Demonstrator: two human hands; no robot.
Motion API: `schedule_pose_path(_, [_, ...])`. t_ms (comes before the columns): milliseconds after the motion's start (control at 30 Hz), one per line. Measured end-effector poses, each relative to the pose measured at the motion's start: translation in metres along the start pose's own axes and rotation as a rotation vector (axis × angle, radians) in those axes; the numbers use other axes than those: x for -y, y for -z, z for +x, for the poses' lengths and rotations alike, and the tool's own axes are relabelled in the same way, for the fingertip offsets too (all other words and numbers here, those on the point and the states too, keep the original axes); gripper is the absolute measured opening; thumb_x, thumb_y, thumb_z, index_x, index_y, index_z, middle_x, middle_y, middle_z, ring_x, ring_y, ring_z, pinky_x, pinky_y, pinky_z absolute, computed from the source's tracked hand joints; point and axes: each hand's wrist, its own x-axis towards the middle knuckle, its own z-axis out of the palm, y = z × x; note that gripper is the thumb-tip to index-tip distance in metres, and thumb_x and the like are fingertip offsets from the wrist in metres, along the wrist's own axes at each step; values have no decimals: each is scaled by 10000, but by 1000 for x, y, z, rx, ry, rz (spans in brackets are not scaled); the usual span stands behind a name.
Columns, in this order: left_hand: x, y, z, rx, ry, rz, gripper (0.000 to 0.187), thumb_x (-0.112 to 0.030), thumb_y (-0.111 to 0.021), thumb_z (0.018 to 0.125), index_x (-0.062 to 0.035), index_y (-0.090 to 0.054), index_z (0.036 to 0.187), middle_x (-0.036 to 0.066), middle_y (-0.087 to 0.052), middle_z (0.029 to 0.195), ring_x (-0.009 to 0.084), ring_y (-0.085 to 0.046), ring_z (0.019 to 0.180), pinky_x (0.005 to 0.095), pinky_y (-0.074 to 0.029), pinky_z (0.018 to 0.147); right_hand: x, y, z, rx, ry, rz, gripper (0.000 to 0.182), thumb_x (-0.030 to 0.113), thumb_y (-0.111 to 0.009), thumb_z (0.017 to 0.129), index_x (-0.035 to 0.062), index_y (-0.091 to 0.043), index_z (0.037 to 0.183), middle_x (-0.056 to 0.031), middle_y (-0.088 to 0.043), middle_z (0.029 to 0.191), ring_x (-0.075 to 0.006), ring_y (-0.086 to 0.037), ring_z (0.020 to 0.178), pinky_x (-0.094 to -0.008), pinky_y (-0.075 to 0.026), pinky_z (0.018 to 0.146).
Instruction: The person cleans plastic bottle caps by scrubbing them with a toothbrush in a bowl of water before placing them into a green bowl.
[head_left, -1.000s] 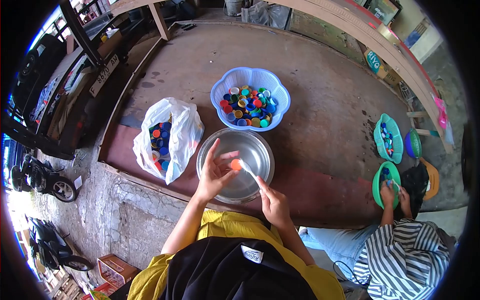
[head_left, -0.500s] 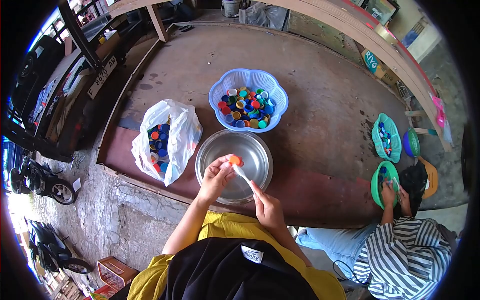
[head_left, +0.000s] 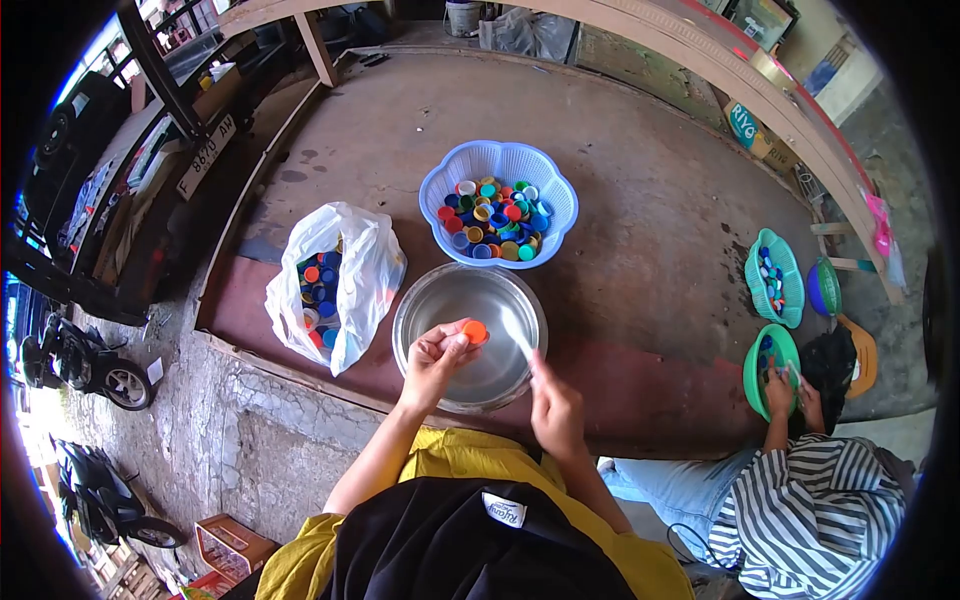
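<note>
An orange bottle cap (head_left: 474,332) is pinched in the fingers of my left hand (head_left: 436,362), over the metal bowl (head_left: 408,318). My right hand (head_left: 556,408) is closed on the handle of a white brush (head_left: 518,335), whose head is over the bowl's right side, apart from the cap. Behind the bowl stands a blue-violet plastic basket (head_left: 448,177) holding several coloured caps. To the left of the bowl lies an open white plastic bag (head_left: 372,270) with more caps inside.
At the right, another person's hands (head_left: 786,390) are at a green bowl (head_left: 754,392). A turquoise basket (head_left: 790,290) with caps stands behind it. A wooden rail (head_left: 700,62) runs along the table's far side. Motorbikes (head_left: 98,372) stand at the left.
My right hand has moved to the right with the brush, away from the orange cap. The cap now shows its round face more fully in my left hand.
</note>
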Motion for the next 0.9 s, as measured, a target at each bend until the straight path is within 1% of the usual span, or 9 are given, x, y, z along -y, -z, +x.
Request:
schedule_pose_path(67, [2,2,0,10,-19,-3,275,-101,-550,933,20,-537,1180,93,-632,1093,167,-619,1013,310,-519,890,7,-2,-13,233,32,-94,481,25,-571,847,175,-528,1302,-170,-652,867,-306,-651,713,-386,-520,624])
schedule_pose_path(233, [-3,-1,-1,22,-4,68,270,-83,-537,937,35,-525,1180,97,-637,1071,153,-626,982,307,-519,886,-4,-7,2,37,-59,46,506,16,-550,847,173,-499,1326,-169,-660,886,-316,-656,729,-383,-524,625])
schedule_pose_path(333, [4,4,1,73,-62,76,255,-76,-528,940,40,-523,1166,96,-640,1060,150,-627,972,310,-518,887,6,-12,-6,271,-22,49,444,-8,-514,878,104,-509,1307,-231,-642,888,-347,-658,776,-373,-513,653])
schedule_pose_path(433, [-1,-2,-4,32,-32,113,223,-68,-525,939,46,-531,1131,96,-641,1044,144,-618,984,308,-514,892,-8,-6,15,189,-204,-82,488,4,-551,847,142,-513,1313,-197,-647,841,-325,-652,709,-379,-502,599])
schedule_pose_path(567, [-4,0,-2,70,-85,224,229,-70,-531,937,57,-533,1128,108,-640,1041,146,-615,987,299,-513,890,2,-16,1,253,68,-111,516,56,-549,865,193,-459,1354,-141,-646,759,-299,-631,626,-400,-499,541])
schedule_pose_path(667, [-7,-6,-5,-1,-39,192,231,-70,-539,933,65,-537,1121,112,-641,1040,145,-615,986,293,-514,887,-7,-10,18,209,-137,-103,530,64,-561,860,194,-451,1362,-140,-659,812,-292,-639,636,-399,-500,544])
schedule_pose_path(733, [-6,-4,-3,-2,-53,199,253,-69,-547,929,69,-530,1140,110,-637,1055,147,-614,990,291,-515,884,-1,-18,13,34,69,23,517,40,-558,852,185,-479,1342,-154,-661,813,-292,-649,648,-394,-507,562])
schedule_pose_path(800, [-6,-3,-2,11,-73,183,268,-72,-548,929,69,-525,1156,109,-635,1062,151,-616,989,293,-516,883,5,-17,0,314,42,-135,522,7,-543,845,177,-489,1335,-157,-660,810,-283,-657,664,-382,-517,579])
schedule_pose_path(900, [-8,-4,-3,-16,-27,157,286,-82,-541,934,64,-519,1178,106,-631,1076,156,-618,991,300,-514,890,-12,-19,12,101,-100,87,475,-17,-525,857,109,-502,1314,-191,-654,901,-281,-671,753,-335,-518,631])
